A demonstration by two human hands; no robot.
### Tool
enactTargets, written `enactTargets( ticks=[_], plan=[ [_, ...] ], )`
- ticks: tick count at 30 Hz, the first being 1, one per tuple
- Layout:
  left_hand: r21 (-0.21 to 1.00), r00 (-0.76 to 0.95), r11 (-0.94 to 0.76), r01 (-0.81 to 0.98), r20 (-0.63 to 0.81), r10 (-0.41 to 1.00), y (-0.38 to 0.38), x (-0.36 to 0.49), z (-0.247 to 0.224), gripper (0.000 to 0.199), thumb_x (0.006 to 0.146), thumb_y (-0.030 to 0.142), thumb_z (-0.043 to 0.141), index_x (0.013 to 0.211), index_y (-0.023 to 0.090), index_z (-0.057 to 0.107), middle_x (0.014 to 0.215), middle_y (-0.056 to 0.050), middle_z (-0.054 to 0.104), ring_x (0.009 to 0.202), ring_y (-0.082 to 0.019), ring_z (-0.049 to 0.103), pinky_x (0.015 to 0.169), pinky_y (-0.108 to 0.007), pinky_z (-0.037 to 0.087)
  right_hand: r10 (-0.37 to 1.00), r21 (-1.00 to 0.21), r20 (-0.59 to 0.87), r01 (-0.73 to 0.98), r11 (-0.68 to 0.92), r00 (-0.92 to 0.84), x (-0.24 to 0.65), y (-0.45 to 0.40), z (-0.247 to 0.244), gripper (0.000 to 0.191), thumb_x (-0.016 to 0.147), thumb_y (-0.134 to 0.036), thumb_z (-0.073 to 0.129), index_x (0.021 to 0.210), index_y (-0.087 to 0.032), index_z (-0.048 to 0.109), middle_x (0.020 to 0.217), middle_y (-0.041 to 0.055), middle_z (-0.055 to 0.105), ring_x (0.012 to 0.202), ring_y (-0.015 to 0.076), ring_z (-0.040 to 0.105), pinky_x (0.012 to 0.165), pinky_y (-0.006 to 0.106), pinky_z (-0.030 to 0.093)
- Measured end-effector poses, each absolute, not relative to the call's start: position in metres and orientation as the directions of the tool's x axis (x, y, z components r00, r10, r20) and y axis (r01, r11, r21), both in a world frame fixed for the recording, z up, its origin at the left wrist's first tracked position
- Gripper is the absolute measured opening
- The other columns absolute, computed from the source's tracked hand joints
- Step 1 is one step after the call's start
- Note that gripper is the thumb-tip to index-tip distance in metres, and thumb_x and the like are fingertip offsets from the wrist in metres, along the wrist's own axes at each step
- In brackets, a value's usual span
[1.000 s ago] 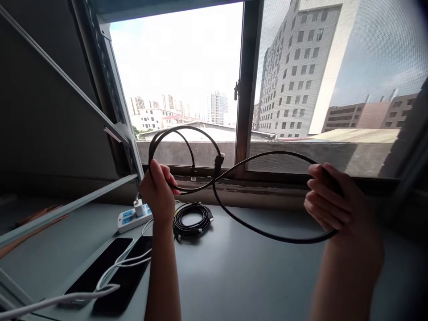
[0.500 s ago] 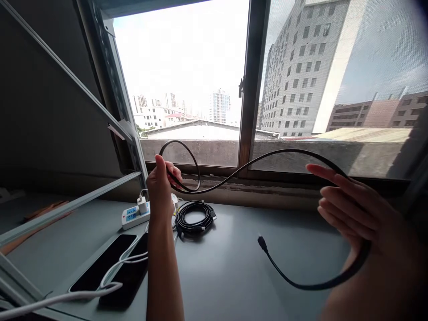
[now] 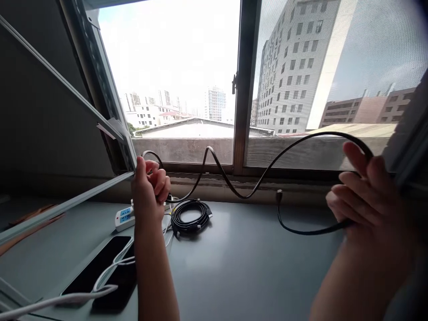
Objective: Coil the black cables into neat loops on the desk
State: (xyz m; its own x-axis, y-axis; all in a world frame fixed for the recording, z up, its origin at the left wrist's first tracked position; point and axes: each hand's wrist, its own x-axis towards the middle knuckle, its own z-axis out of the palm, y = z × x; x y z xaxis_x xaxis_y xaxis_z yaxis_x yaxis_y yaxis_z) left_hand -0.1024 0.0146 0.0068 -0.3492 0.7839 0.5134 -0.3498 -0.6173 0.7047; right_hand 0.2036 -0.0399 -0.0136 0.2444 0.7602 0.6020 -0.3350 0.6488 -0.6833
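Observation:
A black cable (image 3: 230,184) hangs in waves between my two hands, above the grey tabletop. My left hand (image 3: 151,183) is closed around one part of it, and a short loop rises behind the fingers. On the right, my right hand (image 3: 364,191) grips the cable between thumb and fingers. From below that hand the cable curves back left to a small black plug (image 3: 279,196), which points up in the air. A coil of black cable (image 3: 190,217) with several connectors lies on the table, just right of my left wrist.
Two dark-screened phones (image 3: 96,263) lie at left, crossed by white charging cables (image 3: 109,269). A power strip (image 3: 125,218) sits behind them. Metal shelf bars (image 3: 67,207) run along the left side. A framed window (image 3: 245,89) rises behind the table (image 3: 234,267).
My right hand has shifted right, and the cable now hangs in more waves. My left hand has curled its fingers further. The free plug has risen. The view has shifted slightly.

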Motion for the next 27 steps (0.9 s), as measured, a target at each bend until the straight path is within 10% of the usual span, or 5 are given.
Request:
enactTargets(
  ticks=[4, 11, 17, 23, 27],
  plan=[
    [0.651, -0.456, -0.736, -0.185, 0.607, 0.651, 0.012, -0.084, 0.008, 0.061, 0.09, 0.048, 0.035, 0.038, 0.017, 0.025, 0.031, 0.005, 0.016, 0.026, -0.004, 0.016, 0.031, -0.023, 0.005, 0.812, -0.691, 0.583, -0.51, 0.512, 0.026, 0.2, -0.028, -0.015, 0.037, 0.094, -0.032, 0.052, 0.131, -0.033, 0.048, 0.045, -0.014, 0.021, 0.027, 0.0004, -0.01, 0.022, 0.008, -0.003],
    [0.478, -0.478, -0.871, -0.109, 0.743, 0.468, 0.006, -0.055, 0.002, 0.066, 0.085, 0.046, 0.048, 0.032, 0.015, 0.023, 0.03, 0.006, 0.019, 0.027, -0.002, 0.019, 0.034, -0.024, 0.012, 0.794, -0.792, 0.542, -0.149, 0.592, 0.276, 0.149, -0.005, -0.011, 0.041, 0.078, -0.032, 0.065, 0.118, -0.026, 0.058, 0.113, 0.0065, 0.054, 0.077, 0.0188, 0.058, 0.025, 0.009, 0.032],
    [0.407, -0.448, -0.912, -0.052, 0.807, 0.385, -0.011, -0.036, 0.0, 0.065, 0.088, 0.042, 0.046, 0.034, 0.014, 0.022, 0.03, 0.004, 0.02, 0.028, -0.002, 0.021, 0.037, -0.026, 0.019, 0.846, -0.853, 0.52, -0.125, 0.507, -0.115, 0.126, -0.008, -0.013, 0.038, 0.087, -0.043, 0.061, 0.116, -0.019, 0.059, 0.092, 0.0083, 0.062, 0.09, 0.0254, 0.059, 0.062, 0.027, 0.055],
    [0.32, -0.363, -0.947, -0.036, 0.878, 0.311, -0.005, -0.022, -0.008, 0.061, 0.091, 0.035, 0.04, 0.037, 0.014, 0.024, 0.032, 0.005, 0.024, 0.029, -0.002, 0.022, 0.036, -0.025, 0.015, 0.811, -0.796, 0.527, -0.484, 0.364, -0.256, 0.121, -0.026, -0.003, 0.03, 0.086, -0.05, 0.067, 0.105, -0.026, 0.066, 0.052, -0.0077, 0.034, 0.033, 0.0045, 0.024, 0.031, 0.014, 0.027],
    [0.39, -0.163, -0.92, 0.043, 0.911, 0.378, -0.002, -0.02, -0.013, 0.057, 0.091, 0.032, 0.04, 0.038, 0.015, 0.027, 0.034, 0.005, 0.027, 0.032, -0.002, 0.024, 0.036, -0.023, 0.016, 0.846, -0.862, 0.482, -0.298, 0.411, -0.227, 0.123, -0.027, -0.005, 0.039, 0.085, -0.059, 0.063, 0.11, -0.029, 0.062, 0.058, -0.005, 0.04, 0.032, 0.0042, 0.017, 0.028, 0.016, 0.013]
  ],
)
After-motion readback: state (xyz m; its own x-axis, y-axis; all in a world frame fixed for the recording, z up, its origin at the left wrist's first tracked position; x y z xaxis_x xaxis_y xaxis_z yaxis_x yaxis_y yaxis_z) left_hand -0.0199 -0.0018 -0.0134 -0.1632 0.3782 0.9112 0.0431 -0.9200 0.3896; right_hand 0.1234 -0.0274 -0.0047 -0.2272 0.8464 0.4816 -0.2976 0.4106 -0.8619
